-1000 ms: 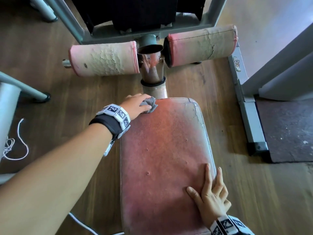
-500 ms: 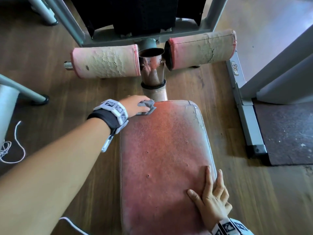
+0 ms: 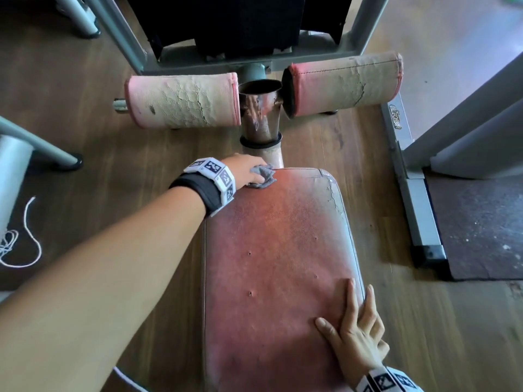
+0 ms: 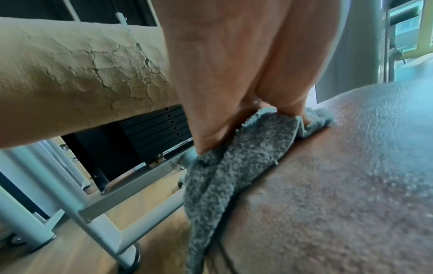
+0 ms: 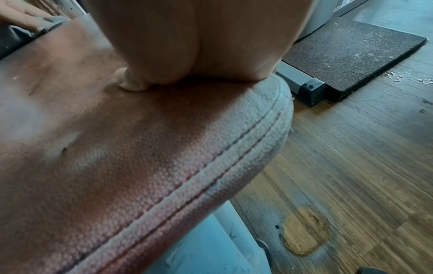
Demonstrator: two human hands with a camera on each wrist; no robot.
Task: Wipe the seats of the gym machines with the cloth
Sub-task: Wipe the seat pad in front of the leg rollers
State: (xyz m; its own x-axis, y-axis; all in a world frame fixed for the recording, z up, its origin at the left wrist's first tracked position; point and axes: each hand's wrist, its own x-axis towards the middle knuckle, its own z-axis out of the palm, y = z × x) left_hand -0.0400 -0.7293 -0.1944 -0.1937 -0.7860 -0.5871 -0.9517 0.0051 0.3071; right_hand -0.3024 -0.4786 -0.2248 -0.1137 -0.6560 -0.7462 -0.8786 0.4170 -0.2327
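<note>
A worn red seat pad (image 3: pixel 277 250) fills the middle of the head view. My left hand (image 3: pixel 249 168) grips a bunched grey cloth (image 3: pixel 264 176) and presses it on the seat's far left corner. In the left wrist view the fingers dig into the cloth (image 4: pixel 234 157), and part of it hangs over the seat's edge (image 4: pixel 339 185). My right hand (image 3: pixel 353 321) lies flat on the seat near its right edge, fingers straight and holding nothing. The right wrist view shows the palm (image 5: pixel 187 46) resting on the stitched seat edge (image 5: pixel 211 166).
Two cracked roller pads (image 3: pixel 184 101) (image 3: pixel 342 83) flank a chrome post (image 3: pixel 260 114) just beyond the seat. A grey frame rail (image 3: pixel 407 176) and a black rubber mat (image 3: pixel 478 222) lie to the right. A white cord (image 3: pixel 25 236) and another machine's leg (image 3: pixel 36 145) are at the left.
The left hand stays with the cloth at the seat's far left corner, shifting only slightly. The right hand has not moved.
</note>
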